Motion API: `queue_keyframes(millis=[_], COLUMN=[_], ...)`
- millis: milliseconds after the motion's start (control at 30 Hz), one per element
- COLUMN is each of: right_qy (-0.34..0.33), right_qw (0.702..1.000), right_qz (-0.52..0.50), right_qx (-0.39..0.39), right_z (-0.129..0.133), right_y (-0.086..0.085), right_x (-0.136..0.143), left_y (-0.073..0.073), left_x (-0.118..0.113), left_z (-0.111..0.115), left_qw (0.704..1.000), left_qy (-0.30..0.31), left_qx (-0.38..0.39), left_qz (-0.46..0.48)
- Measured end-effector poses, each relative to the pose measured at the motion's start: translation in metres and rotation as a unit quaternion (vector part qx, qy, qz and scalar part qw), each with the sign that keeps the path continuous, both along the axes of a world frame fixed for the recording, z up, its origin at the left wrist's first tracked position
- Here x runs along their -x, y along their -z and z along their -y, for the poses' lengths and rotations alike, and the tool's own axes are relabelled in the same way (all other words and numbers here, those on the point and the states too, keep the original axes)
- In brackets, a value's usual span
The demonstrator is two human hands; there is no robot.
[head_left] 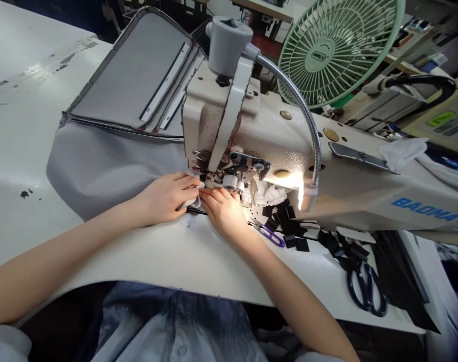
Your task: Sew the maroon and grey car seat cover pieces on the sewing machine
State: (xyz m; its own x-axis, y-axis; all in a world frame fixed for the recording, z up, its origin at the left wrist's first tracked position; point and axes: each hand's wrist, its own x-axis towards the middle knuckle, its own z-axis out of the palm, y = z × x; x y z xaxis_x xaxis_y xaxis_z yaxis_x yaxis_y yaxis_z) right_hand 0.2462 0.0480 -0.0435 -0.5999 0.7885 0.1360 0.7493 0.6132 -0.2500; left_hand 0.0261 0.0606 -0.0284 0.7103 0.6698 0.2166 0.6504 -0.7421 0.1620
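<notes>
A sewing machine stands before me, its needle area partly hidden by my fingers. My left hand is closed on the edge of a grey fabric piece, just left of the presser foot. Close beside it, my right hand lies with fingers bent over the same edge at the needle; what is under its fingertips is hidden. The fabric spreads left over the table and joins a grey panel with dark binding and white strips, leaning up behind the machine head.
A small lamp on a bendable neck lights the machine bed. Right of my hand lie purple thread snips, several black fabric pieces and dark-handled scissors. A green fan stands behind. The white table extends left.
</notes>
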Motion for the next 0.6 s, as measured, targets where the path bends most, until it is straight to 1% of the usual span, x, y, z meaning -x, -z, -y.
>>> queue_keyframes(millis=[133, 233, 333, 433, 500, 600], right_qy=[0.002, 0.007, 0.001, -0.002, 0.004, 0.025], right_qw=[0.999, 0.998, 0.998, 0.998, 0.997, 0.997], right_qz=[0.031, 0.039, 0.037, 0.041, 0.049, 0.065], right_qx=[-0.043, -0.058, -0.058, -0.053, -0.052, -0.042], right_z=[0.002, 0.006, 0.007, 0.005, 0.004, 0.001], right_y=[0.002, 0.005, 0.007, 0.007, 0.006, 0.005], right_x=[0.001, 0.002, 0.002, 0.002, 0.003, 0.005], left_y=[-0.001, 0.000, 0.000, 0.000, -0.002, -0.006], left_x=[-0.001, -0.002, -0.003, -0.004, -0.006, -0.009], left_z=[0.003, 0.005, 0.006, 0.004, -0.001, -0.010], left_qw=[1.000, 1.000, 0.999, 0.998, 0.998, 0.995], left_qy=[0.003, -0.017, -0.035, -0.037, -0.040, -0.064], left_qx=[-0.005, 0.008, 0.029, 0.043, 0.050, 0.068], left_qz=[0.002, 0.018, 0.027, 0.015, 0.002, -0.025])
